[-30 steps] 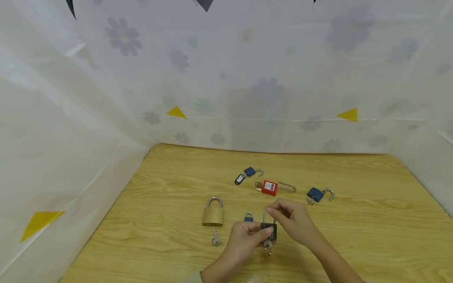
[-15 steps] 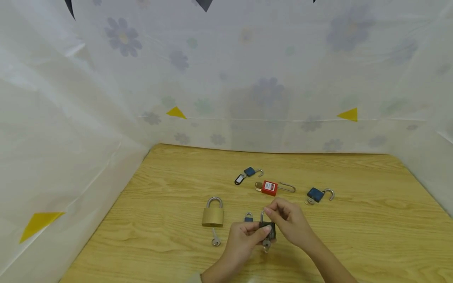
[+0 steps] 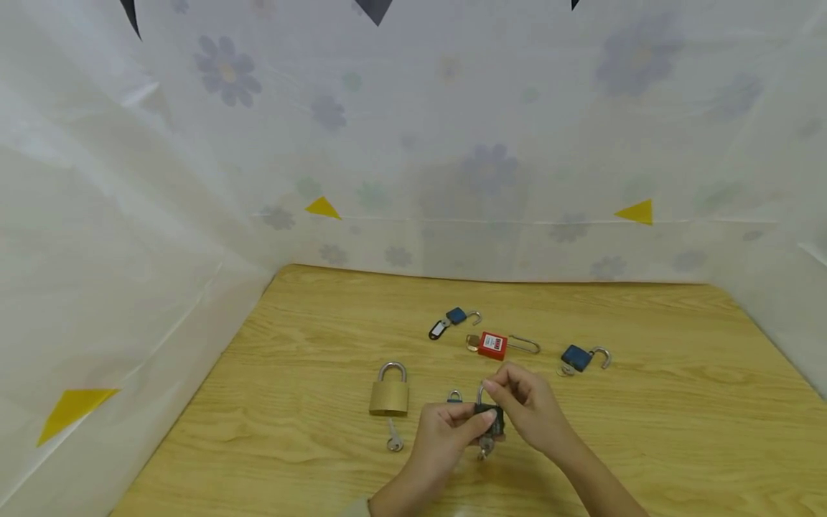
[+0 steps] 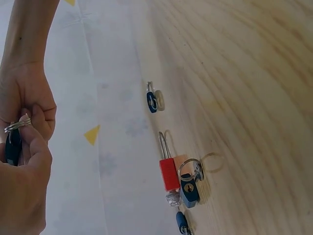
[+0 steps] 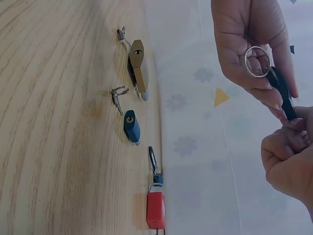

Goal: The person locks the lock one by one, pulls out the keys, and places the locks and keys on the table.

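Observation:
In the head view, my left hand (image 3: 446, 433) grips a black padlock (image 3: 498, 422) between thumb and fingers, above the front part of the table. A bunch of keys on a ring (image 3: 486, 448) hangs from the padlock's lower end. My right hand (image 3: 531, 413) pinches the top of the padlock's steel shackle (image 3: 480, 395) with thumb and index finger. The left wrist view catches the key ring (image 4: 18, 124) at the padlock's underside. Behind my left hand lies a small blue padlock (image 3: 455, 400), mostly hidden by that hand.
Left of the hands lies a brass padlock (image 3: 389, 397), its shackle closed, with a key (image 3: 394, 436) in front. Farther back are a red padlock (image 3: 493, 345) and two blue padlocks (image 3: 456, 316), (image 3: 576, 357) with shackles swung out. Floral sheeting (image 3: 491, 237) rises behind the wooden table (image 3: 310, 345).
Both hands and the black padlock have shifted slightly left since one second ago, and the hanging keys have swung a little. The grips stay the same.

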### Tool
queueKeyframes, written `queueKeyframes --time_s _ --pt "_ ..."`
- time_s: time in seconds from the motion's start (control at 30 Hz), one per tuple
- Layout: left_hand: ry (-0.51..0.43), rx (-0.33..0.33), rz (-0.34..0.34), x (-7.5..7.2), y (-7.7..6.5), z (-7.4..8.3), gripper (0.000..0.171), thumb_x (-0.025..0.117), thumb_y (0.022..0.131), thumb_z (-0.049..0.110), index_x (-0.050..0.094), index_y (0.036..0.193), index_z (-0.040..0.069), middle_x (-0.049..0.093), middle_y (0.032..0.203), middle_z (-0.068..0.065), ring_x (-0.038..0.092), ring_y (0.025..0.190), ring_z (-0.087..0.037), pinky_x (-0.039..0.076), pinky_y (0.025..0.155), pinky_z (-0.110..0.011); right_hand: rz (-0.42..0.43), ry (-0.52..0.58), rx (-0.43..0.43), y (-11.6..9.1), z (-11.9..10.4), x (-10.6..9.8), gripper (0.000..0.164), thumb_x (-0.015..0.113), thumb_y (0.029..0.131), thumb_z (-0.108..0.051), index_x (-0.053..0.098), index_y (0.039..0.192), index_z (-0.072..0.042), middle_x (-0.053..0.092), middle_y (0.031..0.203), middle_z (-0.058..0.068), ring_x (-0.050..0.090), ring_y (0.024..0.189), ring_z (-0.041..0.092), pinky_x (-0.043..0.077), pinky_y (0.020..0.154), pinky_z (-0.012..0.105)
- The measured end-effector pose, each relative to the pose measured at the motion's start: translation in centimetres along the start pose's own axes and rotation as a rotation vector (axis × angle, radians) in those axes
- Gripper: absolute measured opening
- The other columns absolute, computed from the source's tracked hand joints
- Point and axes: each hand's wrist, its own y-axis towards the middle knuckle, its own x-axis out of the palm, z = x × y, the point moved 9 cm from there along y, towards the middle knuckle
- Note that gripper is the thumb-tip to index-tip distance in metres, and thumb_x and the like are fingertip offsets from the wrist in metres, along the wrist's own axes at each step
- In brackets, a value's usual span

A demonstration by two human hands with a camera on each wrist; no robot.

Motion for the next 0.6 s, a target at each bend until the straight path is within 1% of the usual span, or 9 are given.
queueKeyframes --time_s 0.13,0.3,0.4,0.5,0.6 --pt "-0.015 -0.004 0.008 -0.1 0.1 -0.1 0.026 0.064 0.086 0.008 0.064 0.100 -0.013 0.069 0.092 -0.024 0.068 0.068 -0.007 0.056 0.069 -0.019 -0.016 0.021 -0.006 -0.1 0.2 0.1 0.015 0.049 0.092 0.003 0.053 0.078 0.004 0.039 0.055 0.010 0.029 0.044 0.006 0.028 0.035 0.021" --pt "-0.009 -0.013 0.002 -0.2 0.1 0.0 0.025 0.064 0.086 0.008 0.064 0.101 -0.013 0.069 0.093 -0.023 0.068 0.069 -0.007 0.056 0.069 -0.020 -0.002 0.011 0.010 -0.1 0.3 0.0 0.015 0.050 0.092 0.003 0.054 0.078 0.003 0.039 0.055 0.007 0.030 0.045 0.005 0.028 0.035 0.022" --pt "0.010 -0.015 -0.007 -0.3 0.0 0.1 0.026 0.064 0.086 0.009 0.065 0.101 -0.012 0.069 0.093 -0.023 0.068 0.071 -0.007 0.056 0.071 -0.020 -0.006 -0.018 0.036 0.0 0.4 0.1 0.014 0.051 0.092 0.000 0.056 0.080 0.001 0.040 0.055 0.004 0.031 0.045 0.004 0.030 0.036 0.022" --pt "0.029 -0.018 -0.016 -0.4 -0.1 0.2 0.026 0.064 0.087 0.009 0.065 0.101 -0.012 0.070 0.094 -0.021 0.067 0.072 -0.006 0.056 0.071 -0.020 -0.020 -0.058 0.082 0.2 0.7 0.0 0.012 0.053 0.093 -0.005 0.059 0.083 0.000 0.043 0.058 -0.003 0.033 0.047 0.003 0.032 0.038 0.022" --pt "0.036 -0.028 -0.020 -0.3 -0.1 0.3 0.026 0.064 0.086 0.009 0.064 0.100 -0.013 0.070 0.091 -0.019 0.067 0.070 -0.006 0.056 0.070 -0.020 -0.022 -0.061 0.137 0.3 1.2 -0.2 0.013 0.054 0.093 -0.008 0.062 0.088 0.002 0.045 0.060 -0.007 0.034 0.049 0.002 0.033 0.040 0.022"
